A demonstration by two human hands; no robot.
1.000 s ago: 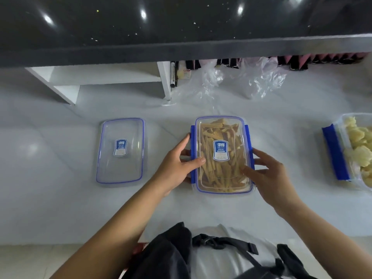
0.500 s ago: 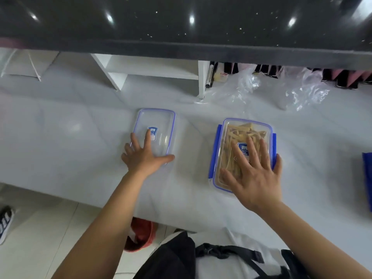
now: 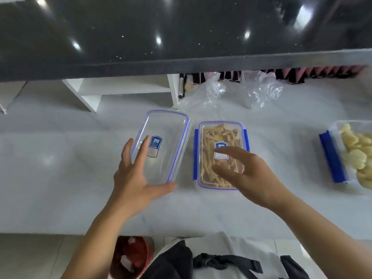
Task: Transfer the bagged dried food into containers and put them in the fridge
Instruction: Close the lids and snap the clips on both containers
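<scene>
A clear rectangular lid (image 3: 168, 135) with a blue seal and a blue label is lifted and tilted just left of the middle. My left hand (image 3: 131, 178) holds it, fingers under its near left part and thumb along the near edge. Right beside it on the white counter (image 3: 60, 178) stands a lidded container (image 3: 220, 131) of tan dried strips with blue side clasps. My right hand (image 3: 248, 174) lies over the near half of that container's lid with fingers spread and relaxed. At the right edge stands an uncovered container (image 3: 340, 127) of pale yellow dried pieces.
Crumpled clear plastic bags (image 3: 261, 91) lie behind the containers. A white shelf unit (image 3: 120, 89) stands at the back left under a dark overhanging slab (image 3: 181, 37). The counter's front edge runs just below my forearms.
My left hand took hold of the loose lid and carried it right, up beside the filled container. My right hand slid back on the closed lid. The view swung right, showing the uncovered container again.
</scene>
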